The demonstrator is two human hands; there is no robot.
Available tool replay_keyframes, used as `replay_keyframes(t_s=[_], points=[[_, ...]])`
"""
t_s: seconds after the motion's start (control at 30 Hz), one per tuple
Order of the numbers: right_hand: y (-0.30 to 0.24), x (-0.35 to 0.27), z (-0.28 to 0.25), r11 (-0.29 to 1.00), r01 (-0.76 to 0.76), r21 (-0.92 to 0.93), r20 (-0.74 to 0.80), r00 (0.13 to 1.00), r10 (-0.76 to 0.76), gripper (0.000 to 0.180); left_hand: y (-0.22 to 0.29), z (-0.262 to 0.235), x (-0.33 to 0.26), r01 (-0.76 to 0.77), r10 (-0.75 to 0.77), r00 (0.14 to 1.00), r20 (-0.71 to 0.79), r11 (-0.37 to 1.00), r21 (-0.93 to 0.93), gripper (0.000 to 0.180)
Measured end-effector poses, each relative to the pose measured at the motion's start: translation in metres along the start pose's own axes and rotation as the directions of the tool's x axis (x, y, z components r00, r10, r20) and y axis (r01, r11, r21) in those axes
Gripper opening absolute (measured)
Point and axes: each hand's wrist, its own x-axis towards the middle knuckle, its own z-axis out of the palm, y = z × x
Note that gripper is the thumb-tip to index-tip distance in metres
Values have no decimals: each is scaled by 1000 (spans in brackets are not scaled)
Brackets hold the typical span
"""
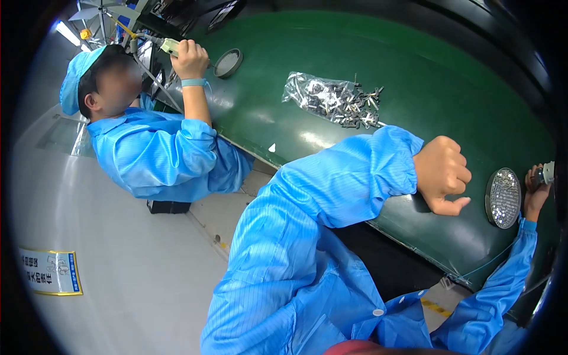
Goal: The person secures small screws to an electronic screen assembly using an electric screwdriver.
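Note:
My left hand (pixel 444 174), in a blue sleeve, is raised over the near part of the green bench (pixel 278 53). Its fingers curl into a fist and the thumb points right; the palm side is hidden. At the far right, my right hand (pixel 535 188) closes around a cylindrical object (pixel 545 173) with a dark band and a pale grey end, partly cut off by the rim. Between my hands is a round dish (pixel 487 201) full of small shiny pieces (pixel 505 198). A clear plastic bag (pixel 302 89) lies beyond my left forearm, with small black and silver parts (pixel 355 106) spilling from it.
To the left, a co-worker (pixel 160 148) in blue clothing and cap holds a pale handheld tool (pixel 170 47) beside another round dish (pixel 228 63). A white scrap (pixel 272 148) lies near the bench's front edge. A thin blue cord (pixel 488 263) runs by my right sleeve.

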Motion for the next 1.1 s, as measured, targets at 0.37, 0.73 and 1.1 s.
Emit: replay_keyframes(t_s=[0.37,0.73,1.1], points=[[-8,-17,-7,1000,30,7,174,984,-31,47,6,15,4,84,-84,996,21,996,-9,34],[-18,-55,52,998,49,-46,99,994,-44,38,5,2,5,72,-62,979,193,997,-41,27],[-14,-44,45,999,11,-30,145,989,-6,37,1,-3,3,34,-10,976,220,994,-107,20]])
